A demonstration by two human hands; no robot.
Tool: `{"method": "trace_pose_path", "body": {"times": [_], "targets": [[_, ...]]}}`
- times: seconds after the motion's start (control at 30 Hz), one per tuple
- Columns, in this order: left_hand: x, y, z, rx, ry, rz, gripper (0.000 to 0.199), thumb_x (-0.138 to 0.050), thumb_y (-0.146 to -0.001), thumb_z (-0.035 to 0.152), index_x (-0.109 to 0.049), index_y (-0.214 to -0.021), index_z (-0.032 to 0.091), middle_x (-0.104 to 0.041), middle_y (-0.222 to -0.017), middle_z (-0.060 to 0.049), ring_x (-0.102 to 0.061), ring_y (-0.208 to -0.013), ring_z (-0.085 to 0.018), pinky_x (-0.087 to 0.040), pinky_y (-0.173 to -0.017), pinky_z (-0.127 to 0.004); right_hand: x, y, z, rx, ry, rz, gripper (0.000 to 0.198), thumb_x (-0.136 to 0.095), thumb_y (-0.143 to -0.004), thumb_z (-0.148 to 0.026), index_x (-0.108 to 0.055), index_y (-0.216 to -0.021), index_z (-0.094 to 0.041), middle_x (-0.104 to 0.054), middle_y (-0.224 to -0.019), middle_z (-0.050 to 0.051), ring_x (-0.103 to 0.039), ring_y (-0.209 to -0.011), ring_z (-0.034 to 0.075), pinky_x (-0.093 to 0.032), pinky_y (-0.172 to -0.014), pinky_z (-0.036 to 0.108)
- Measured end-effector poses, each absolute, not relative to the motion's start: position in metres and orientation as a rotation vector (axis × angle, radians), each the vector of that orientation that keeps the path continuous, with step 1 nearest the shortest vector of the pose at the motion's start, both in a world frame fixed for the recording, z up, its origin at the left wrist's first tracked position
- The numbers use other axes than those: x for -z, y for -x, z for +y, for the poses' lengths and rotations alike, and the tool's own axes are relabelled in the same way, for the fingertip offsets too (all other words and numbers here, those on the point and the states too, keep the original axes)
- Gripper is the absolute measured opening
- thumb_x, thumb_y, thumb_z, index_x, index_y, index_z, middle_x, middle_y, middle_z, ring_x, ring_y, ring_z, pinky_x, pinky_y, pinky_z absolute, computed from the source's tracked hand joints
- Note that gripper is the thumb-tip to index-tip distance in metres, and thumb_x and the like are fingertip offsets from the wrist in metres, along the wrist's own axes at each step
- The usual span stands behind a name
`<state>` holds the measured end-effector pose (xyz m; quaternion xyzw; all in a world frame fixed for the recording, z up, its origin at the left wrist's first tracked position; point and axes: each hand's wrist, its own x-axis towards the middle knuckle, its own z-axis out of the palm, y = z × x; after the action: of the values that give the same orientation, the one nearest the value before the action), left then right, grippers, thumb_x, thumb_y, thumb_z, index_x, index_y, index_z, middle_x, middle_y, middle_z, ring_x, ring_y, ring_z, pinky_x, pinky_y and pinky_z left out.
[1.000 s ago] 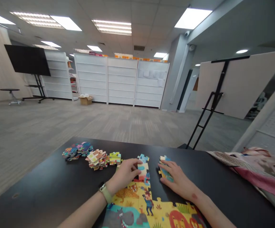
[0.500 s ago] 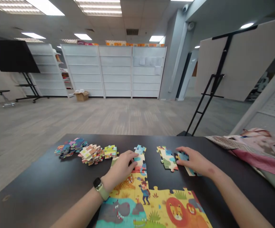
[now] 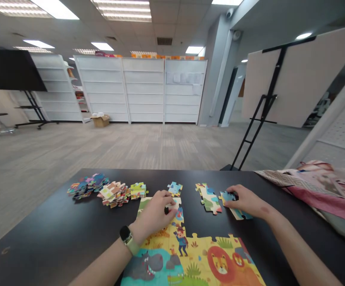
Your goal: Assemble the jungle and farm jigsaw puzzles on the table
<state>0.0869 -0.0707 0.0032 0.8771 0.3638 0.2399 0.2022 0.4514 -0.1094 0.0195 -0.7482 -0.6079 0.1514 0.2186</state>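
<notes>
A partly joined jigsaw puzzle (image 3: 196, 258) with a hippo, lions and a small figure lies on the dark table in front of me. My left hand (image 3: 157, 212) is bent over its upper left part, thumb and fingertips closed on a puzzle piece (image 3: 178, 203) at the top edge. Just beyond those fingers lies a loose light-blue piece (image 3: 175, 188). On the right, my right hand (image 3: 242, 201) has thumb and fingers around a blue and yellow puzzle piece (image 3: 226, 196), still low at the tabletop. Another joined strip of pieces (image 3: 210, 200) lies left of that hand.
Loose pieces form a dark blue pile (image 3: 89, 185), a mixed pile (image 3: 114, 193) and a small green stack (image 3: 138, 190) at the table's left. Cloth and bags (image 3: 318, 186) lie at the right edge. A board on a black stand (image 3: 264, 95) rises beyond.
My left hand has drawn its piece slightly towards me against the puzzle, leaving a gap below the light-blue piece. My right hand has shifted a little, fingers bent more over its piece.
</notes>
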Motion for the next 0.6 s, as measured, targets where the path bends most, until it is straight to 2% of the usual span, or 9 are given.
{"method": "trace_pose_path", "body": {"times": [0.07,0.13,0.27,0.33,0.4,0.5,0.6], "targets": [[-0.005,-0.088,-0.073,-0.662,-2.467,1.043,0.008,-0.06,-0.088,0.022,-0.067,-0.092,0.021,-0.065,-0.11,-0.006,-0.057,-0.105,-0.025,-0.047,-0.091,-0.037,-0.02,-0.45,-0.108,-0.46,2.013,-1.611,0.041,-0.081,-0.051,-0.042,-0.071,-0.085,-0.021,-0.073,-0.094,0.009,-0.067,-0.091,0.03,-0.051,-0.081,0.035],[-0.007,-0.09,-0.075,-0.65,-2.484,1.07,0.008,-0.059,-0.088,0.022,-0.065,-0.094,0.022,-0.066,-0.109,-0.006,-0.056,-0.103,-0.026,-0.045,-0.089,-0.039,-0.02,-0.449,-0.107,-0.509,1.942,-1.519,0.033,-0.075,-0.058,-0.042,-0.065,-0.083,-0.023,-0.072,-0.086,0.005,-0.067,-0.082,0.025,-0.051,-0.071,0.031],[-0.006,-0.09,-0.077,-0.625,-2.511,1.089,0.01,-0.057,-0.089,0.023,-0.062,-0.098,0.023,-0.065,-0.114,-0.006,-0.054,-0.105,-0.027,-0.043,-0.088,-0.041,-0.022,-0.451,-0.104,-0.612,1.829,-1.295,0.027,-0.063,-0.069,-0.045,-0.055,-0.08,-0.022,-0.064,-0.068,0.001,-0.06,-0.06,0.017,-0.044,-0.053,0.026],[-0.005,-0.089,-0.077,-0.614,-2.516,1.092,0.01,-0.056,-0.09,0.024,-0.06,-0.099,0.023,-0.064,-0.117,-0.006,-0.053,-0.107,-0.028,-0.042,-0.09,-0.041,-0.025,-0.451,-0.104,-0.642,1.782,-1.197,0.031,-0.065,-0.068,-0.042,-0.058,-0.089,-0.021,-0.064,-0.07,0.001,-0.06,-0.06,0.016,-0.043,-0.052,0.025],[-0.004,-0.089,-0.076,-0.604,-2.516,1.097,0.01,-0.055,-0.09,0.024,-0.06,-0.099,0.023,-0.064,-0.118,-0.006,-0.053,-0.108,-0.028,-0.042,-0.091,-0.041,-0.028,-0.448,-0.106,-0.683,1.725,-1.136,0.046,-0.067,-0.066,-0.036,-0.06,-0.108,-0.019,-0.065,-0.077,0.001,-0.062,-0.064,0.016,-0.045,-0.054,0.025],[-0.003,-0.089,-0.075,-0.591,-2.514,1.096,0.011,-0.055,-0.09,0.025,-0.06,-0.1,0.023,-0.064,-0.118,-0.006,-0.053,-0.108,-0.028,-0.042,-0.092,-0.042,-0.034,-0.438,-0.109,-0.786,1.626,-1.106,0.069,-0.068,-0.066,-0.03,-0.055,-0.132,-0.019,-0.065,-0.082,0.001,-0.064,-0.069,0.017,-0.05,-0.061,0.026],[-0.004,-0.088,-0.075,-0.585,-2.517,1.085,0.012,-0.056,-0.089,0.023,-0.059,-0.101,0.024,-0.063,-0.118,-0.006,-0.053,-0.11,-0.028,-0.042,-0.093,-0.042,-0.037,-0.423,-0.112,-0.894,1.552,-1.087,0.072,-0.069,-0.064,-0.026,-0.055,-0.135,-0.019,-0.066,-0.082,0.001,-0.066,-0.071,0.018,-0.054,-0.066,0.029]]}}
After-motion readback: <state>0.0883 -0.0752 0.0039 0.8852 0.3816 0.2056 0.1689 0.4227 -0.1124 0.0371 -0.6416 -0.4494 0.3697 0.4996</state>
